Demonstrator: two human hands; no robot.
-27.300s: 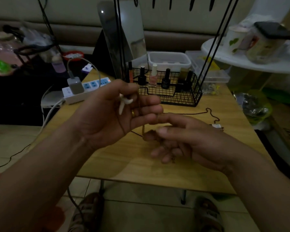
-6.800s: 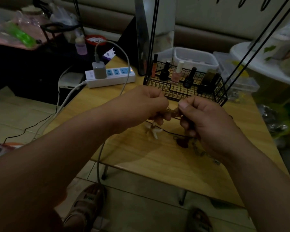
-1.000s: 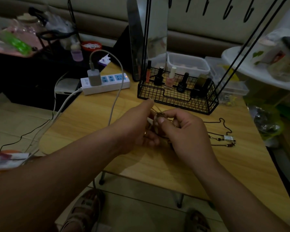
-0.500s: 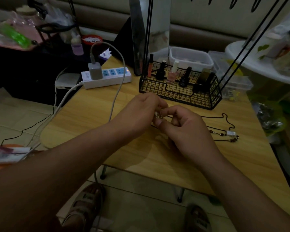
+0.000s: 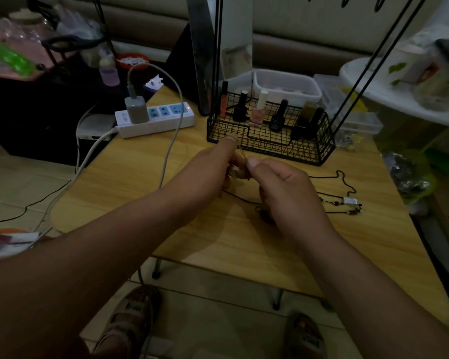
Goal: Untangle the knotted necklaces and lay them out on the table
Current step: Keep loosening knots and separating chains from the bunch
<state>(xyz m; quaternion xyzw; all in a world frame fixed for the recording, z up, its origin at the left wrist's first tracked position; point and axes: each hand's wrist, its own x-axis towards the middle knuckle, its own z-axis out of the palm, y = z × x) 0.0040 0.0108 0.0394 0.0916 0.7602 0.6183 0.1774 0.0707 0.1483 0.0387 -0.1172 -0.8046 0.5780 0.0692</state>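
A thin chain (image 5: 242, 153) runs taut and slanted between the two hands, above the middle of the table (image 5: 130, 182). The left hand (image 5: 213, 169) pinches its upper end between thumb and forefinger. The right hand (image 5: 288, 193) pinches the lower end at the thumb tip, its other fingers curled under. The rest of the chain is hidden by the hands. A dark cord (image 5: 240, 198) lies on the wood beneath them, and a small dark lump (image 5: 266, 216) shows under the right hand; what it is I cannot tell. Near the right edge a black necklace (image 5: 335, 202) with beads and a silver pendant (image 5: 350, 201) lies flat, apart from the hands. Toward the far edge stands a wire basket (image 5: 270, 146) of polish bottles (image 5: 258, 110). A power strip (image 5: 163, 120) sits at the far left corner with a charger (image 5: 136, 110) plugged in, its cable (image 5: 175, 104) arching over the table toward the near edge.
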